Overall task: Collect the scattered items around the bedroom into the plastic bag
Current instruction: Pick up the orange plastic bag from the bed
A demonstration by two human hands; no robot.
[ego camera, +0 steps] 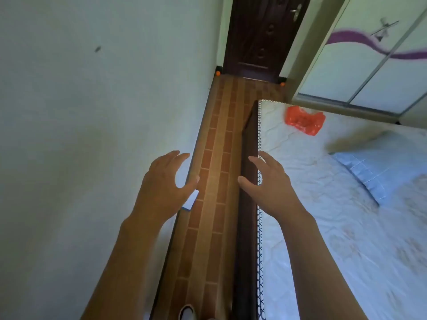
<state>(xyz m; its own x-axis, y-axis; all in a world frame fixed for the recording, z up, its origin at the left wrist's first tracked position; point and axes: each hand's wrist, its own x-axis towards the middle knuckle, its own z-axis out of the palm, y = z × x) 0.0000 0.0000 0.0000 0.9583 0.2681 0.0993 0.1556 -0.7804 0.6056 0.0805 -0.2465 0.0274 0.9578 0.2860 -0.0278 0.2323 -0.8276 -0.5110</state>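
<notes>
Now both hands hang empty with fingers spread, left hand point(165, 181) and right hand point(269, 183); the crumpled red plastic bag point(304, 120) lies on the white quilted mattress point(323, 227) at one o'clock.

Bare forearms, no sleeves; light shoe point(187, 312) with dark opening.

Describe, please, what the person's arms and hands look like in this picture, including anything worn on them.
Both arms are bare as far as the picture shows: no sleeves appear on either forearm. The left hand and the right hand wear no gloves, and no rings, watch or bracelet can be seen on the fingers or wrists. No marks or bandages show on them.
</notes>
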